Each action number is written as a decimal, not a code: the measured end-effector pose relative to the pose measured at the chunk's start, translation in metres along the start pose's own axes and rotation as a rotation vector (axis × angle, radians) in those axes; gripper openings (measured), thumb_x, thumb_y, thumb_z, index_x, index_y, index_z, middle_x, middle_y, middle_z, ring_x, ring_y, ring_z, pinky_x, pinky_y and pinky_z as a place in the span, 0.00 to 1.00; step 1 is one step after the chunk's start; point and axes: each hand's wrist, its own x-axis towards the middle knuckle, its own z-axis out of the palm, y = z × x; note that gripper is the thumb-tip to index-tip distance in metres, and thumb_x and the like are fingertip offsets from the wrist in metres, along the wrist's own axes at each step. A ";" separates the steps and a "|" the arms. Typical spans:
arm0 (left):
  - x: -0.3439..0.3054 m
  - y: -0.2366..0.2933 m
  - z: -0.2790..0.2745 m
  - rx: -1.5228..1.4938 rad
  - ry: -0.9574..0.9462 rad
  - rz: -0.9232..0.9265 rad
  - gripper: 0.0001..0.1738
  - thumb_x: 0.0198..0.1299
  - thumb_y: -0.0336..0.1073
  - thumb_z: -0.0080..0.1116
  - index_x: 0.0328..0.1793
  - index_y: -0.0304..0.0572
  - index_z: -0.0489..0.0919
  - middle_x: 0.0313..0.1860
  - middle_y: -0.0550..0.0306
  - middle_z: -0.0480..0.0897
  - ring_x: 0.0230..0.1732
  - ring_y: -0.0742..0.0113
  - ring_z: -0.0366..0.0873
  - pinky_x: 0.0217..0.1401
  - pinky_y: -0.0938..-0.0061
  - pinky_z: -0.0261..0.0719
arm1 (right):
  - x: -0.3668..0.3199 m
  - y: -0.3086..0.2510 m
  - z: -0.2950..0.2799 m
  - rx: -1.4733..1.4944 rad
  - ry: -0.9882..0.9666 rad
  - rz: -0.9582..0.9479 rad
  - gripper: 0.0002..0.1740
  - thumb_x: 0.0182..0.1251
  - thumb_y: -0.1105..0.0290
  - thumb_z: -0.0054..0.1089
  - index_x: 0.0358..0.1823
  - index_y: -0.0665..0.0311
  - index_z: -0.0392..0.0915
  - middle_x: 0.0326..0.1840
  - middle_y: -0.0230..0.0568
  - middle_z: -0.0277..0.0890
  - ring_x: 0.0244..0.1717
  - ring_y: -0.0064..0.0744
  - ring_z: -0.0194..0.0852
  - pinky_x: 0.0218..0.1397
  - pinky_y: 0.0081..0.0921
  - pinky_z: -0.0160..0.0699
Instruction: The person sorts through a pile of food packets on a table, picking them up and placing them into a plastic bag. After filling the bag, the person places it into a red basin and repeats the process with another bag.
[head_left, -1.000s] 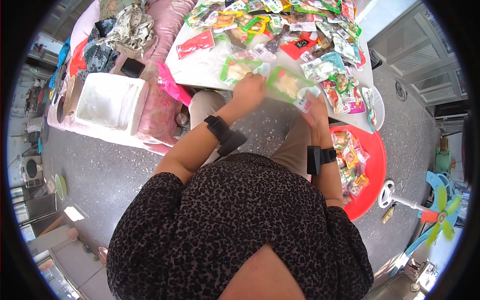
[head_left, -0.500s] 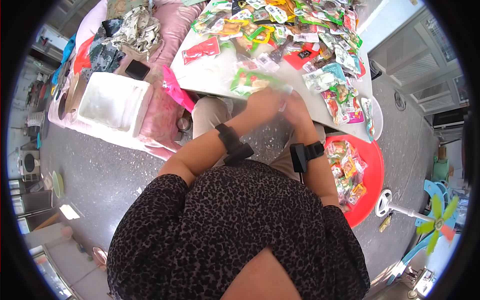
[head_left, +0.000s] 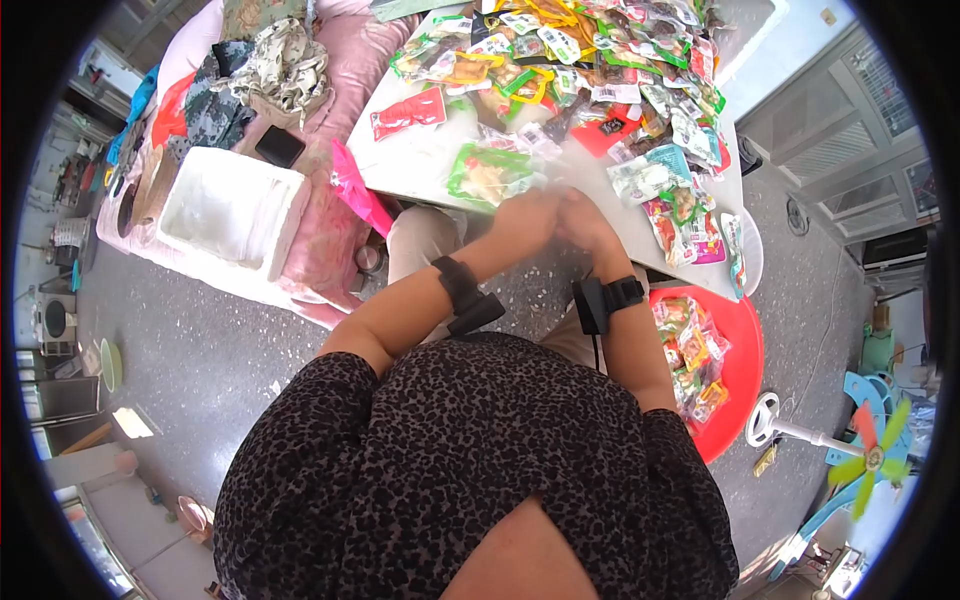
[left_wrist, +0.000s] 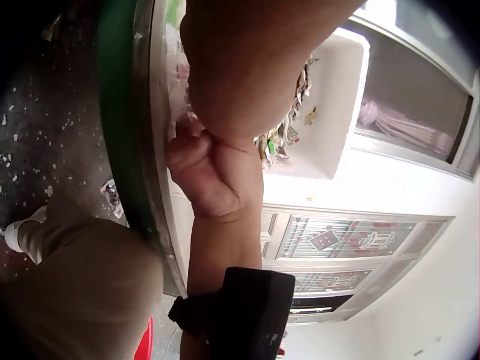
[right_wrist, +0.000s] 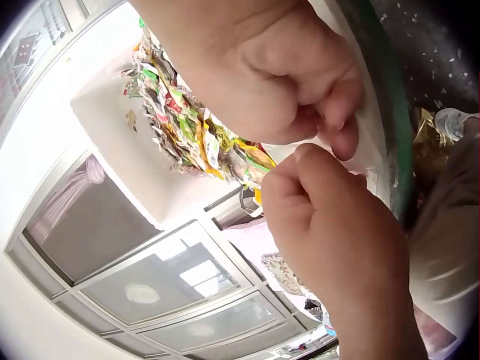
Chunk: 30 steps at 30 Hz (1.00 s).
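Observation:
In the head view a clear packet with green edges (head_left: 488, 173) lies over the table's near edge. The left hand (head_left: 528, 218) and right hand (head_left: 585, 222) meet at its right end, fingers curled inward and pinching it; the fingertips are largely hidden. The left wrist view has the right hand (left_wrist: 210, 169) curled beside clear film (left_wrist: 178, 94), under the large near left hand (left_wrist: 244, 90). From the right wrist, the left hand (right_wrist: 334, 217) shows its thumb bent over curled fingers, close against the folded fingers of the right hand (right_wrist: 300, 75).
Many colourful packets (head_left: 560, 45) are heaped on the white table (head_left: 400, 165), a red one (head_left: 408, 114) at their left. A red basin (head_left: 745, 370) of packets stands below right. A white foam box (head_left: 230, 210) rests on the pink bedding at left; a fan (head_left: 873, 458) is at right.
The hands were apart, with a packet at each; they came together, and the right hand's packet moved left against the other. Since half a second ago the hands have barely moved.

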 end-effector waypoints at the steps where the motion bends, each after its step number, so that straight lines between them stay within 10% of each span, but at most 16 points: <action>1: 0.001 -0.005 0.002 -0.006 -0.014 0.019 0.08 0.47 0.37 0.46 0.27 0.41 0.70 0.25 0.50 0.71 0.28 0.53 0.72 0.29 0.62 0.70 | 0.006 0.005 -0.004 0.017 0.021 -0.019 0.09 0.52 0.76 0.42 0.36 0.65 0.66 0.28 0.34 0.69 0.23 0.21 0.66 0.19 0.15 0.64; 8: 0.045 -0.043 -0.018 0.110 0.113 0.157 0.08 0.45 0.37 0.47 0.26 0.41 0.71 0.26 0.51 0.72 0.30 0.54 0.71 0.32 0.64 0.70 | 0.001 0.014 -0.024 0.103 0.237 -0.097 0.09 0.54 0.73 0.46 0.37 0.63 0.65 0.27 0.33 0.68 0.23 0.22 0.68 0.20 0.14 0.64; 16: 0.132 -0.083 -0.031 0.547 -0.230 -0.238 0.17 0.43 0.37 0.50 0.42 0.42 0.75 0.48 0.51 0.70 0.54 0.56 0.62 0.52 0.63 0.59 | 0.000 0.026 -0.025 0.017 0.250 -0.211 0.12 0.53 0.72 0.48 0.40 0.64 0.64 0.28 0.32 0.67 0.25 0.22 0.69 0.22 0.16 0.66; 30: 0.165 -0.077 -0.017 0.648 -0.375 -0.197 0.11 0.44 0.32 0.50 0.35 0.42 0.77 0.39 0.51 0.77 0.39 0.58 0.75 0.35 0.67 0.72 | -0.004 0.021 -0.022 0.037 0.260 -0.188 0.13 0.53 0.71 0.48 0.41 0.65 0.64 0.30 0.32 0.68 0.26 0.22 0.69 0.24 0.17 0.67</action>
